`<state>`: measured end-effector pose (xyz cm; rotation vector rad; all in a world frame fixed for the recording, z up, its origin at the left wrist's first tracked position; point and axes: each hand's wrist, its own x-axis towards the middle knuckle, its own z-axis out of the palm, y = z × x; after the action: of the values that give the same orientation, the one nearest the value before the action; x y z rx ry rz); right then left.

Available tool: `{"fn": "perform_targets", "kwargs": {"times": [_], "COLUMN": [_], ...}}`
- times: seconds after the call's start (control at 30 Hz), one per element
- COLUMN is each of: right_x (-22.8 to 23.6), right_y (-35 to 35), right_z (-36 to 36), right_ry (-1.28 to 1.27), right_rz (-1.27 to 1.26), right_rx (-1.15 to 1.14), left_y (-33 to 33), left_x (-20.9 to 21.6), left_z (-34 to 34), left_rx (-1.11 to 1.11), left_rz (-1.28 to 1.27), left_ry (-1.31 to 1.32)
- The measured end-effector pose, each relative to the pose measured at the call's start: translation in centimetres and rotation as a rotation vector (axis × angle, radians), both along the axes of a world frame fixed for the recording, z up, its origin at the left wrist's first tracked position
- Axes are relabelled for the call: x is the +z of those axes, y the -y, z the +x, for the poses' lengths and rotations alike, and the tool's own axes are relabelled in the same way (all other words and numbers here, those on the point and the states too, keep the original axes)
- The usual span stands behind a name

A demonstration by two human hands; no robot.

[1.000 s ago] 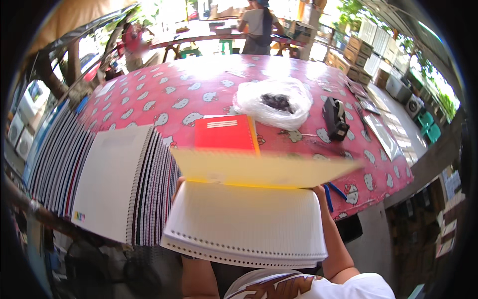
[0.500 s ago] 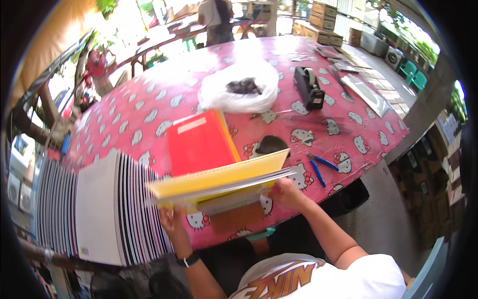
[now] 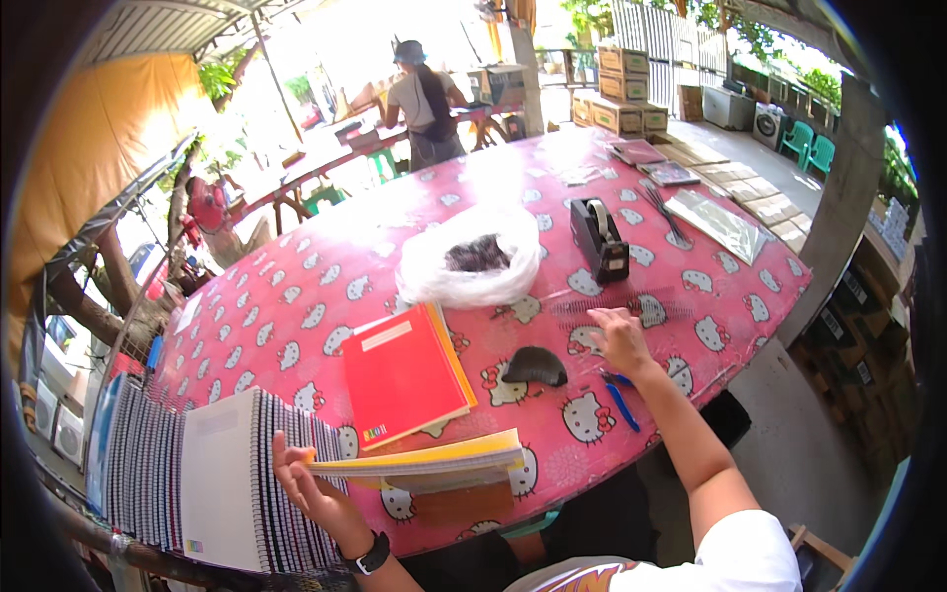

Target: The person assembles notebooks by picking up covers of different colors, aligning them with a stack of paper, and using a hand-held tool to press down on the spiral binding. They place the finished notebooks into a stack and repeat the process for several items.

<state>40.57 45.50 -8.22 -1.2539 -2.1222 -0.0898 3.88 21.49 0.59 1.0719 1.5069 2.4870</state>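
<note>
My left hand grips the left end of a yellow-covered, unbound notebook, seen nearly edge-on above the table's near edge. My right hand is stretched over the table with its fingers apart, close to the thin dark spiral binding coils; whether it touches them I cannot tell. Below this wrist lie blue-handled pliers, partly covered by the forearm. A red-covered notebook lies flat beyond the yellow one, over another yellow edge. To its right rests a dark curved piece.
Spiral-bound notebooks are stacked at the left. A white plastic bag with dark contents and a black tape dispenser stand farther back on the pink table. Another person works at a far table; boxes stand behind.
My right hand has let go of the yellow notebook and moved up and right to the coils. The left hand keeps the notebook, now lower and more edge-on. The view has tilted up.
</note>
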Motion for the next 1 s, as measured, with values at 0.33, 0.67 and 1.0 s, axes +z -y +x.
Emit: {"fn": "perform_targets", "kwargs": {"times": [0.33,0.67,1.0], "right_x": [6.2,10.6,10.7], "right_y": [-0.5,15.4,14.3], "right_z": [-0.5,-8.4,-8.2], "right_ry": [-0.242,-0.581,-0.843], "right_rz": [0.042,-0.519,-0.517], "right_rx": [0.031,0.736,0.609], "left_y": [1.3,1.8,-2.6], "left_x": [-1.2,-0.7,2.7], "left_z": [-1.7,-0.6,12.1], "left_rx": [-0.14,0.263,0.154], "left_rz": [0.021,-0.289,-0.588], "left_ry": [0.142,-0.142,-1.132]}}
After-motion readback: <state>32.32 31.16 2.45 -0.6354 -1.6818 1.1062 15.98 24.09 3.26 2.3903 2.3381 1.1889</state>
